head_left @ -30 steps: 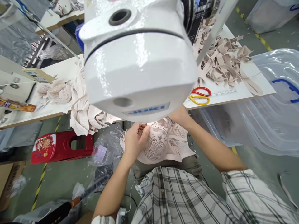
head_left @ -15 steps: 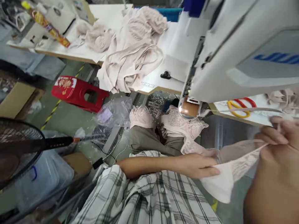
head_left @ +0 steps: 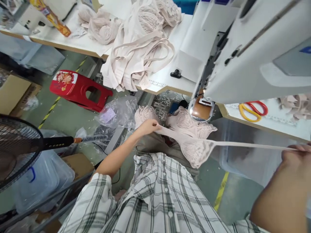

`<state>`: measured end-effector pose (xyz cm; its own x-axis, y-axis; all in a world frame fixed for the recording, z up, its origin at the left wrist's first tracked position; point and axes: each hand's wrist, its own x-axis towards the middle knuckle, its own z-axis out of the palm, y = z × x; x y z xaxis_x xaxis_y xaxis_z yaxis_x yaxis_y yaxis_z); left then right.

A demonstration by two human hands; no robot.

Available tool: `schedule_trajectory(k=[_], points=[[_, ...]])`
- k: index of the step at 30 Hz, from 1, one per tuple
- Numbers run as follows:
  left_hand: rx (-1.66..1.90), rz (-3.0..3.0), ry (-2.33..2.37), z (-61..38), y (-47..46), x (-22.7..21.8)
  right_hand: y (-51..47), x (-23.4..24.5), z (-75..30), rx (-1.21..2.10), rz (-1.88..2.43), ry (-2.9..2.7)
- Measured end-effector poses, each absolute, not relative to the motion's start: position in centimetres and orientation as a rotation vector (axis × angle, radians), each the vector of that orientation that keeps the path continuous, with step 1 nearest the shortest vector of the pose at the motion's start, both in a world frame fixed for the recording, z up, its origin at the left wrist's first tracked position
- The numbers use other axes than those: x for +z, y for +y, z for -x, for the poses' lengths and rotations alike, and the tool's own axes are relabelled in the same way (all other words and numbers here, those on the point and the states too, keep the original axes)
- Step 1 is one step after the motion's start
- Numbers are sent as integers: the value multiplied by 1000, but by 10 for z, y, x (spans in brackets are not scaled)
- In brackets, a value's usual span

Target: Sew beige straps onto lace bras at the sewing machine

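Pale pink lace covers the cup of a bra (head_left: 196,151), which is held up above the lap on the person's side of the sewing machine (head_left: 262,68), just below the machine's rounded front end. The left hand (head_left: 147,127), to the left of that machine end, has its grip closed in a pinch on the narrow end of the bra's band. A thin strap (head_left: 250,144) runs taut from the top of the cup to the right hand (head_left: 296,153), which is well to the right of the machine's front end and partly cut off by the picture edge; its grip is closed on the strap, though how firmly I cannot tell.

More lace cups (head_left: 178,118) lie over the person's legs, to the left of and below the machine's front end; whether they join the held piece I cannot tell. On the bench (head_left: 161,90), left of the machine, are a heap of pale garments (head_left: 139,56) and, nearer to it, a black clip (head_left: 176,74). Scissors with red and yellow handles (head_left: 249,117) lie on the bench, right of the machine's front end. A red stool (head_left: 80,89) stands on the floor, well left of the machine.
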<state>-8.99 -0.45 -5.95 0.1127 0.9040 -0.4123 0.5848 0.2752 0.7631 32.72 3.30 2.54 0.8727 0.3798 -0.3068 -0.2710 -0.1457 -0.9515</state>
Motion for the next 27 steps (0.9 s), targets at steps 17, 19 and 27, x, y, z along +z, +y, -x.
schedule_trajectory(k=[17, 19, 27], points=[[626, -1792, 1133, -97, -31, 16, -17, 68, -288, 921, 1387, -1406], [632, -1792, 1235, -64, -15, -3, -25, 53, -277, 1045, 1445, -1530], [619, -1960, 1127, 0, -7, 13, -29, 14, -216, 1212, 1390, -1860]])
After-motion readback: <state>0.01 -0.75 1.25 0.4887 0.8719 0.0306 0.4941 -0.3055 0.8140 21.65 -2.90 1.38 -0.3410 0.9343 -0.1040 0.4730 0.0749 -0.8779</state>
